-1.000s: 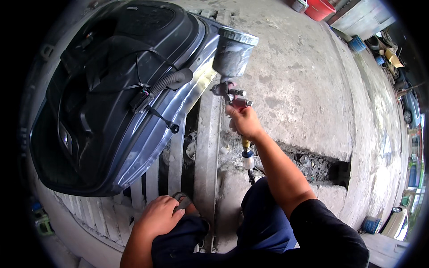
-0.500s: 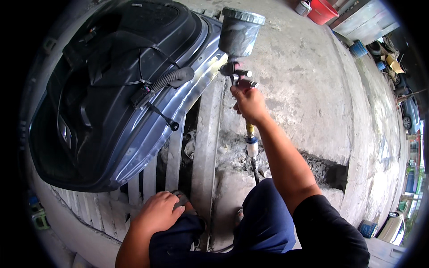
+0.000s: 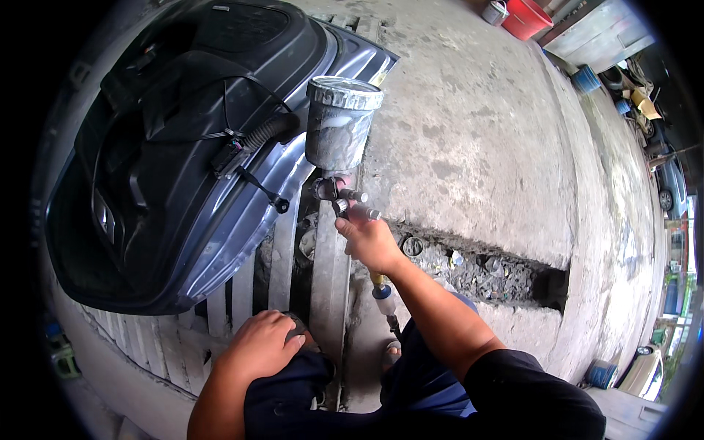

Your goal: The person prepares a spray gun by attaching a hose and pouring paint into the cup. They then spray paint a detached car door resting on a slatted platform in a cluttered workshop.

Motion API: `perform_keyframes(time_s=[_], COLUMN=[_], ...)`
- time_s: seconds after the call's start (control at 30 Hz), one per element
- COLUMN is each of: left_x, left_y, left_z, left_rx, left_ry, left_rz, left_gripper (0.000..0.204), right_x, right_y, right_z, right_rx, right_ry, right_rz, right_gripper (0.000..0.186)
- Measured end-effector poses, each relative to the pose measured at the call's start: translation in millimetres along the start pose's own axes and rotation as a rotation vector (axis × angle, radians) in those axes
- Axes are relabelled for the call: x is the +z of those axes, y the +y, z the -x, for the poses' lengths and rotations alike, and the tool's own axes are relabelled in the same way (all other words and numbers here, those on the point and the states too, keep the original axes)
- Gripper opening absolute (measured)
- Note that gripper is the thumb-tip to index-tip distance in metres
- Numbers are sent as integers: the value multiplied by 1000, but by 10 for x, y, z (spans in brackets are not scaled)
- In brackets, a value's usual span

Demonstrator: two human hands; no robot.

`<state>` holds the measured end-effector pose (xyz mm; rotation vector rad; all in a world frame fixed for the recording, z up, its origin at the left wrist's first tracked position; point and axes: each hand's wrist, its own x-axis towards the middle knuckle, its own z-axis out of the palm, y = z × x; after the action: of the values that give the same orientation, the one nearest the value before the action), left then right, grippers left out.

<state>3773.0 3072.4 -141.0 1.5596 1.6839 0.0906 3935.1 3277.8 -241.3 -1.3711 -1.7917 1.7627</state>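
My right hand (image 3: 375, 246) is wrapped round the handle of a spray gun (image 3: 342, 192), in front of the lower middle of a car door. A grey, paint-smeared cup (image 3: 339, 132) stands upright on top of the gun. Below my fist hangs a fitting with a clear and blue filter (image 3: 383, 297), joined to a dark hose. The door (image 3: 268, 213) lies with its dark inner panel facing up and its blue-grey metal edge toward me. My left hand (image 3: 265, 345) rests on my left knee, thumb apart, holding nothing.
Beneath the door runs a slatted concrete grate (image 3: 281, 249). A sunken pit with rubble (image 3: 491, 275) breaks the concrete floor to the right. Farther off stand a red tub (image 3: 526, 18), a small pail (image 3: 495, 12) and blue cans (image 3: 603, 374). Parked cars are at the far right.
My right hand has drawn the spray gun back toward me and to the left along the door's edge. The left hand stays on the knee.
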Motion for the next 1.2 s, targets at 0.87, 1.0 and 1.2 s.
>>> perform_keyframes(time_s=[0.87, 1.0, 1.2], left_x=[-32, -44, -60], left_y=[-5, -47, -179], left_z=[-9, -46, -225], left_rx=[-4, 22, 5], left_ry=[-27, -8, -64], left_rz=[7, 2, 20], left_gripper=[30, 29, 30], right_x=[83, 22, -462], right_y=[188, 92, -18], right_z=[112, 81, -187], right_rx=[108, 72, 42], right_ry=[-25, 59, 322], right_rz=[49, -77, -71], right_gripper=[40, 37, 31])
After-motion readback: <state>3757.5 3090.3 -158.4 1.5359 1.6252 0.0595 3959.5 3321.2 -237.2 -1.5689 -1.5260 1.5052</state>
